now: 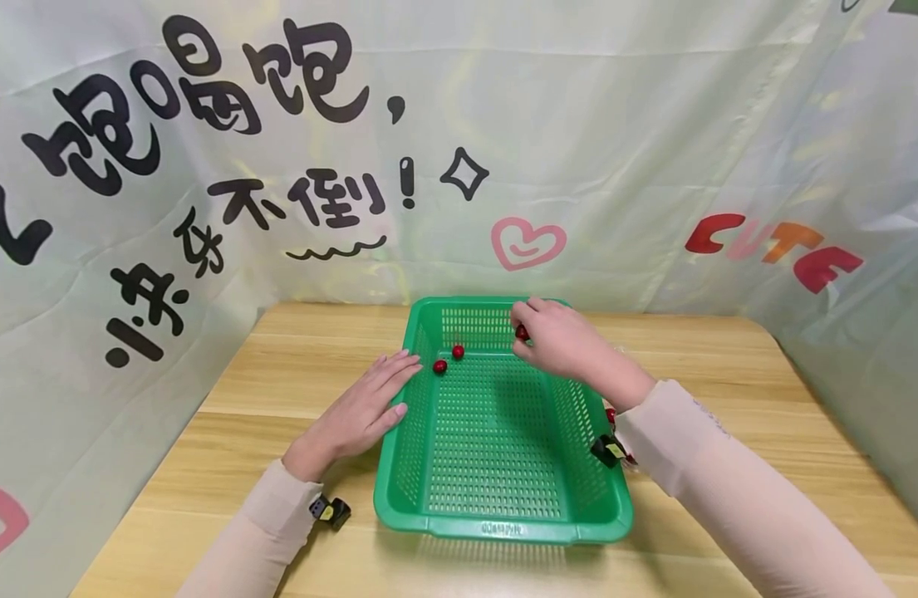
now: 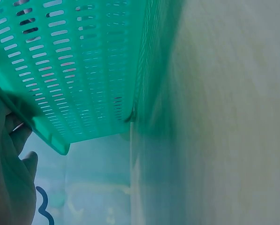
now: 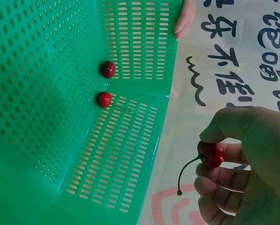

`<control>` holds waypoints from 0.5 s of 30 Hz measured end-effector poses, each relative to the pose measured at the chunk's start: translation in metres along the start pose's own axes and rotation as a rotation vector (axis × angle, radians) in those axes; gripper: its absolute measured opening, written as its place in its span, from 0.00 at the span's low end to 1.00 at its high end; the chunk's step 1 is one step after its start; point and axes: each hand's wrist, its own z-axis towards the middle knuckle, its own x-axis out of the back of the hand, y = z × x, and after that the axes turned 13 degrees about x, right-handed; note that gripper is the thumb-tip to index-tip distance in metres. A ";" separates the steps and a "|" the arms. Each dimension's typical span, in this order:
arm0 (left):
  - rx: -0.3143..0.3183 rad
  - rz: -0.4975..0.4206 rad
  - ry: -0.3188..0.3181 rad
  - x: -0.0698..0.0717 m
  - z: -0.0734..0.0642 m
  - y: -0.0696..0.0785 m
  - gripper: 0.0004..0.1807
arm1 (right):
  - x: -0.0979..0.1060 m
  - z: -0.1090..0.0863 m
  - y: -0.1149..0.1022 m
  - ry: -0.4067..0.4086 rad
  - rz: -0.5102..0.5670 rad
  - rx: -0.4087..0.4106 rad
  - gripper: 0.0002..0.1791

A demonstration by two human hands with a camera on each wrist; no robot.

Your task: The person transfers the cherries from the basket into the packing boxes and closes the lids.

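Note:
My right hand (image 1: 559,336) pinches a dark red cherry (image 3: 211,154) between thumb and fingers, its green stem hanging free in the right wrist view. The hand is above the far right part of a green plastic basket (image 1: 503,529). Inside, two more cherries lie near the far left corner: one cherry (image 1: 458,352) by the far wall and another cherry (image 1: 439,366) closer to the left wall. My left hand (image 1: 365,404) rests on the basket's left rim with its fingers straight; the left wrist view shows this hand (image 2: 13,164) beside the slotted wall.
The basket stands on a wooden table (image 1: 309,365). Right of it, partly hidden by the right arm, lies something red in clear wrapping (image 1: 611,415). A printed cloth (image 1: 601,166) hangs behind and along both sides of the table.

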 end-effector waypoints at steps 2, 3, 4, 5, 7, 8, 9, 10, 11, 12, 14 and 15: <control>0.000 0.000 0.001 0.000 0.000 0.000 0.30 | 0.002 -0.003 0.001 0.012 -0.001 -0.002 0.05; -0.001 -0.001 0.002 0.000 0.000 0.000 0.30 | 0.004 -0.004 0.001 0.018 -0.002 -0.006 0.05; -0.001 -0.002 0.003 0.000 0.000 0.000 0.30 | 0.005 -0.005 0.002 0.023 -0.003 -0.007 0.05; -0.002 -0.002 0.003 0.000 0.000 0.000 0.30 | 0.006 -0.007 0.003 0.026 -0.004 -0.009 0.06; -0.002 -0.002 0.003 0.001 0.001 0.001 0.30 | 0.009 -0.010 0.004 0.031 -0.005 -0.017 0.05; -0.003 -0.001 0.003 0.001 0.001 0.001 0.30 | 0.010 -0.012 0.005 0.033 -0.006 -0.019 0.05; -0.002 -0.002 0.003 0.001 0.001 0.001 0.30 | 0.011 -0.013 0.007 0.033 -0.008 -0.021 0.05; -0.001 -0.001 0.001 0.001 0.001 0.001 0.30 | 0.011 -0.015 0.008 0.034 -0.011 -0.020 0.05; 0.001 0.001 -0.001 0.001 0.001 0.001 0.30 | 0.011 -0.017 0.009 0.036 -0.011 -0.020 0.05; 0.002 0.001 -0.002 0.002 0.001 0.001 0.31 | 0.011 -0.019 0.011 0.038 -0.010 -0.019 0.05; 0.006 0.000 -0.005 0.001 0.001 0.000 0.31 | 0.009 -0.024 0.014 0.043 -0.003 -0.014 0.05; 0.008 0.000 -0.006 0.001 0.001 0.000 0.31 | 0.009 -0.027 0.015 0.045 0.001 -0.015 0.05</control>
